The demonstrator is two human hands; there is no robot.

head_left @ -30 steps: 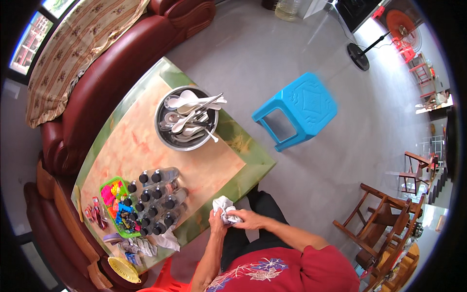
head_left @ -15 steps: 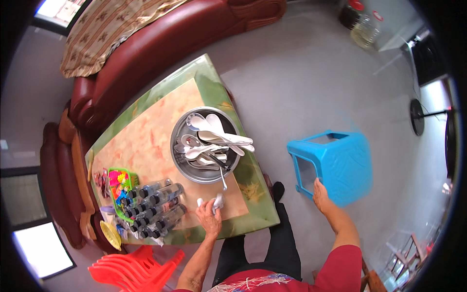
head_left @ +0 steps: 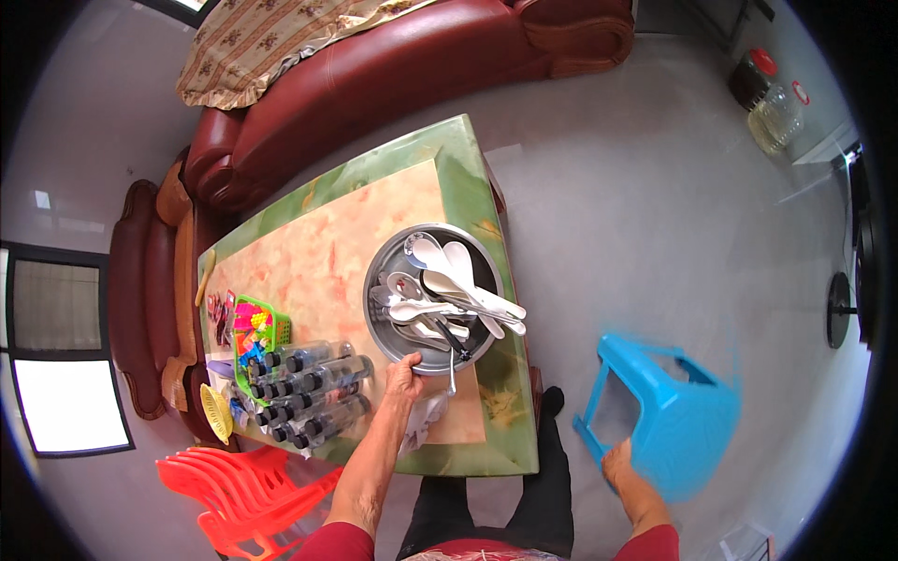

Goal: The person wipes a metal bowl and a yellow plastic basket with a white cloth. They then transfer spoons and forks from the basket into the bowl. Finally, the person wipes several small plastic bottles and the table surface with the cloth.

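Observation:
My left hand (head_left: 405, 379) is at the near rim of a round metal basin (head_left: 379, 341), its fingers closed on the edge. In the basin lie white soup spoons (head_left: 458, 266) and ladles in a pile, several handles jutting over the right rim. A crumpled white cloth or tissue (head_left: 426, 421) lies on the table beside my left forearm. Off the table's right side, my right hand (head_left: 617, 460) grips the edge of a blue plastic stool (head_left: 687, 421), which is tipped on its side. Part of that hand is behind the stool's edge.
Clear bottles with dark caps (head_left: 313, 397) lie stacked on the table (head_left: 318, 234), near a green basket (head_left: 276, 327) of colourful pieces. Red plastic chairs (head_left: 243, 496) stand at the lower left. A dark red sofa (head_left: 346, 84) runs behind. Two large jars (head_left: 776, 117) stand far right.
My left hand has let go of the white cloth or tissue and moved to the basin's rim. My right hand, still on the blue stool, has come lower in view with it.

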